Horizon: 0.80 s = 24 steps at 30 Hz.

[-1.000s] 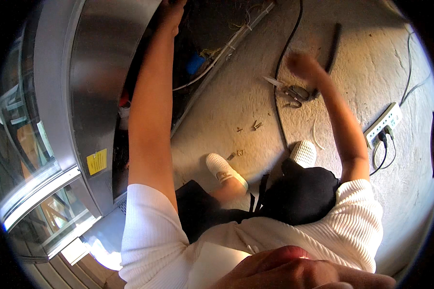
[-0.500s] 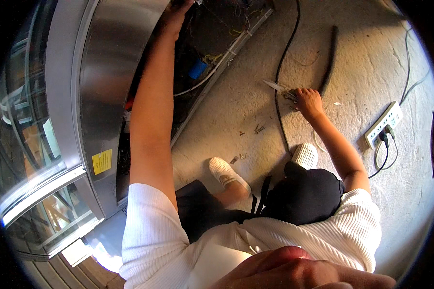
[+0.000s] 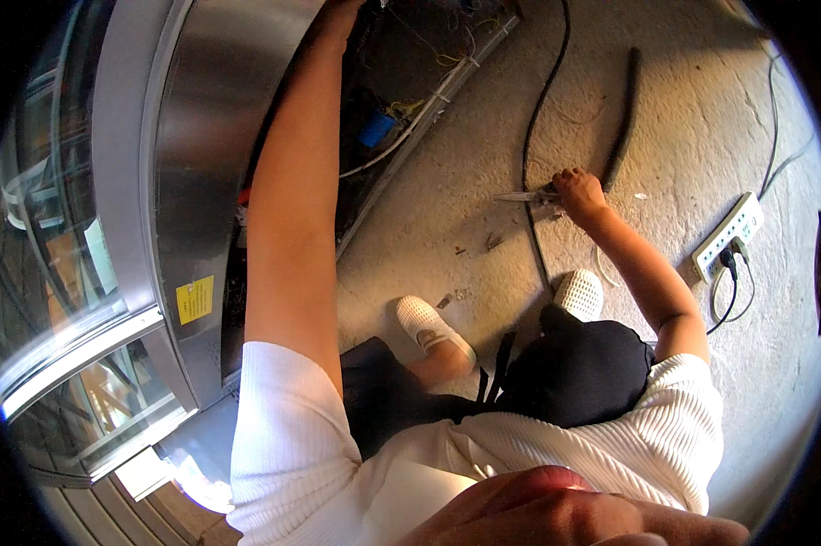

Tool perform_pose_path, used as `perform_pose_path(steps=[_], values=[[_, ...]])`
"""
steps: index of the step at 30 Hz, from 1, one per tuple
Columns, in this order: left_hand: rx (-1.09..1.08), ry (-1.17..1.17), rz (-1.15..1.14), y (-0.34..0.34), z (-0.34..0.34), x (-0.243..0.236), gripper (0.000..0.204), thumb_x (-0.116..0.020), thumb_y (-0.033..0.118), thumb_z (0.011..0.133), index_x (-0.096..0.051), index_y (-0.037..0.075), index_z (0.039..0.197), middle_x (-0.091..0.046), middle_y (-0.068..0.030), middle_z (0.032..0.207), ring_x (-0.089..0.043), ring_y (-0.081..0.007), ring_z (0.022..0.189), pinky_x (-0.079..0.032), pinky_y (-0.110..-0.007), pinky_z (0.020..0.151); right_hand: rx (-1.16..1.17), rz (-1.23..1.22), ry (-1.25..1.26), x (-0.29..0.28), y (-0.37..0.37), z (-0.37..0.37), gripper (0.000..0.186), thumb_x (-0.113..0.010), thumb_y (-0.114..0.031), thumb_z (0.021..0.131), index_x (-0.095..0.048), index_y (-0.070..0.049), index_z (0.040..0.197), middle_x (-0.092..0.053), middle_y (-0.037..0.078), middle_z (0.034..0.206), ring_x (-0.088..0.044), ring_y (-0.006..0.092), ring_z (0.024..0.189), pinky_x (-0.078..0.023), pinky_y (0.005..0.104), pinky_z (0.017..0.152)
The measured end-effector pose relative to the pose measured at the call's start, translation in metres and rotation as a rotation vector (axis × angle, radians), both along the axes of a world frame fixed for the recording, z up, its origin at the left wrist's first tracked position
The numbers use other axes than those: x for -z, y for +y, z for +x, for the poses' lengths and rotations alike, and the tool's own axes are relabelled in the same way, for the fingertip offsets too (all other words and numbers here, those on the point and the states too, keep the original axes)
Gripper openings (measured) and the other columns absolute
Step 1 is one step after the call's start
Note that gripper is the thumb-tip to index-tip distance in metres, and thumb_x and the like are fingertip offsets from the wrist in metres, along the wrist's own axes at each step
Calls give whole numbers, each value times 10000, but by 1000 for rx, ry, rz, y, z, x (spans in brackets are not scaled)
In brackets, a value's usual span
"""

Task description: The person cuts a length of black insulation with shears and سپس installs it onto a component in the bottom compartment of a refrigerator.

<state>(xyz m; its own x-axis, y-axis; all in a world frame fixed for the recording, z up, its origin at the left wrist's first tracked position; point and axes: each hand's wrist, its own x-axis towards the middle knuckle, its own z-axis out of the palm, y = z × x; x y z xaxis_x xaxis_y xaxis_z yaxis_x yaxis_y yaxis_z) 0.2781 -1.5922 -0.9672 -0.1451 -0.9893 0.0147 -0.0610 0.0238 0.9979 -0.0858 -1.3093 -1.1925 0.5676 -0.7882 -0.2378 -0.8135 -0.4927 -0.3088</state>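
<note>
My left arm reaches far forward into the open base of a metal-fronted cabinet point(image 3: 215, 118). At the top edge of the picture is my left hand point(image 3: 345, 13); its fingers are cut off or in shadow, so I cannot tell what they touch. Low over the concrete floor, my right hand point(image 3: 578, 191) is closed round a tool with a pale pointed blade point(image 3: 514, 197). The blade points left, across a thin black cable point(image 3: 527, 146); the grip is mostly hidden by my fingers. Beside this hand lies a thick black tube point(image 3: 627, 118).
Inside the cabinet base are a blue cylindrical part point(image 3: 375, 129), a white cable point(image 3: 397, 146) and yellow wires, behind a metal edge rail point(image 3: 410, 136). A white power strip point(image 3: 729, 237) with plugs in it lies at the right. Small debris point(image 3: 493, 240) dots the floor near my shoes.
The blade in my right hand has turned and dropped from pointing up-left to nearly level leftward. My left forearm has shifted slightly right, and its hand shows less at the top edge.
</note>
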Motion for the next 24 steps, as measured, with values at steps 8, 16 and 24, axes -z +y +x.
perform_pose_path(steps=[8,16,24], values=[[-11,-400,81,13,30,-12,282,-684,209,873,-620,46,1094,-662,-57,931,-636,-191,884,-495,-346,756,-304,324,147,-64,-33,-5,244,-669,-242,738,-680,-51,888,-681,120,930,-651,307,904,-533,406,754],[-90,-400,-6,36,5,-27,350,-687,228,862,-595,61,1156,-618,-44,1087,-560,-149,1057,-451,-330,864,250,1027,-948,-89,-54,-15,233,-664,-226,904,-608,-23,1003,-632,2,815,-564,103,714,-474,274,640],[-73,-523,-166,5,27,-8,148,-657,205,849,-644,65,895,-611,3,818,-564,-135,791,-437,-309,746,278,-107,-467,-192,-133,57,787,-610,-737,736,-602,-82,1172,-675,166,920,-668,335,909,-522,437,808]])
